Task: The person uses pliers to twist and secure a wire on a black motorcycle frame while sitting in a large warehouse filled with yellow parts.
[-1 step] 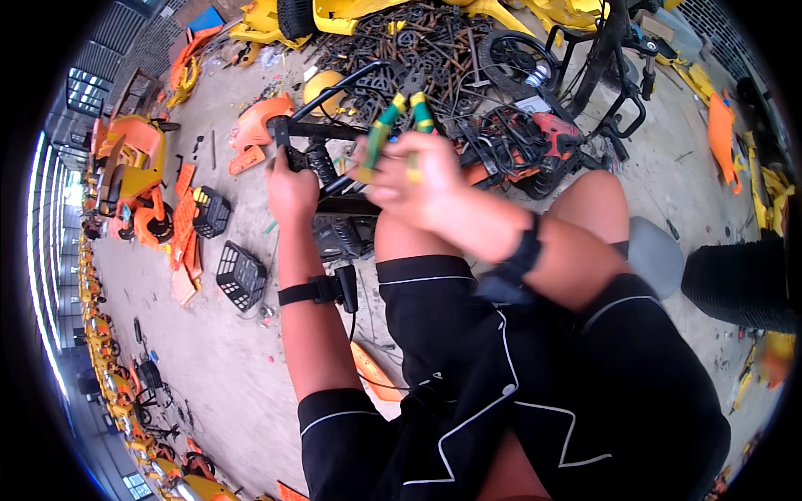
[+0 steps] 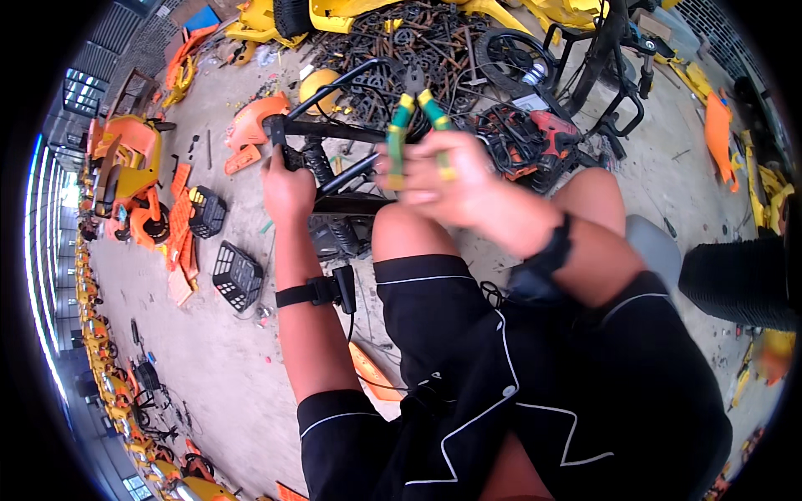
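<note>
My right hand (image 2: 468,179), a little blurred, grips pliers (image 2: 400,125) with green and yellow handles. The handles are spread, and the metal jaws point away from me in front of a heap of dark metal parts. Closed around the near left end of a black tubular metal frame (image 2: 338,130), my left hand (image 2: 290,194) holds it at a bracket. A black coil spring (image 2: 316,160) sits within that frame, beside my left hand. Whether the jaws touch anything, I cannot tell.
Rusty metal parts (image 2: 443,37) lie piled ahead. A red power tool (image 2: 555,134) rests on tangled parts at right, near a small wheel (image 2: 510,63). Black plastic baskets (image 2: 237,276) and orange panels (image 2: 257,121) lie left. A black stack (image 2: 735,284) stands far right.
My right hand has shifted to the right, swinging the pliers' handles the same way while the jaws stay about in place. My left hand keeps its hold on the frame.
</note>
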The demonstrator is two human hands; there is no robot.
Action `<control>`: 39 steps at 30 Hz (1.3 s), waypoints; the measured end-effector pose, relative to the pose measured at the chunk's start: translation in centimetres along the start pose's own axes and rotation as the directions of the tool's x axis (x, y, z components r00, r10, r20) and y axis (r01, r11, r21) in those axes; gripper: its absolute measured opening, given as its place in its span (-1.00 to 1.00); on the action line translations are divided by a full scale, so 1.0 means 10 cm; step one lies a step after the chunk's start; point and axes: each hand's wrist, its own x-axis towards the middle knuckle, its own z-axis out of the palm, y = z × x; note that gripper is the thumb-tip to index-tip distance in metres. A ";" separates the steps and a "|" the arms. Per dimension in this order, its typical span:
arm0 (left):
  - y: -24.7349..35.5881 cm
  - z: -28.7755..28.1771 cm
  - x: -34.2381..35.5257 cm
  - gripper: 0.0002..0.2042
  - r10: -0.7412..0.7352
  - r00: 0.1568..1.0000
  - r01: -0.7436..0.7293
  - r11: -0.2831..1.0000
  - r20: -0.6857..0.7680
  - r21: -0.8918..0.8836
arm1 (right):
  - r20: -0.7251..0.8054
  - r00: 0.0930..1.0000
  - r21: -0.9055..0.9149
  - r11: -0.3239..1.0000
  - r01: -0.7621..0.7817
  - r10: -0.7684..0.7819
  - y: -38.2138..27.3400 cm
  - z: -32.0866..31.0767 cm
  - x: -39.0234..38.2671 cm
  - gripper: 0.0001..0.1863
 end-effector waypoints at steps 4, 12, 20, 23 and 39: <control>0.17 0.02 -0.05 -0.35 -0.021 1.000 0.021 1.000 0.015 0.014 | 0.090 0.984 -0.149 0.979 -0.140 0.154 -0.43 -0.23 -0.31 -0.47; 0.07 0.01 0.02 -0.35 0.002 0.999 -0.001 1.000 0.042 -0.017 | 0.000 0.976 0.153 0.965 0.213 -0.216 0.31 0.21 0.39 -0.62; 0.18 0.05 0.01 -0.35 -0.033 0.999 0.032 0.998 0.026 0.046 | -0.065 0.995 -0.087 0.994 0.065 -0.071 0.00 -0.11 -0.02 -0.47; 0.22 0.04 0.03 -0.34 -0.024 0.999 0.023 0.999 0.035 0.037 | -0.072 0.906 0.151 0.893 0.423 -0.417 0.45 0.40 0.71 -0.65; 0.21 0.08 0.04 -0.35 -0.003 1.000 0.003 1.000 0.017 0.021 | -0.100 0.897 0.174 0.880 0.442 -0.431 0.47 0.47 0.85 -0.69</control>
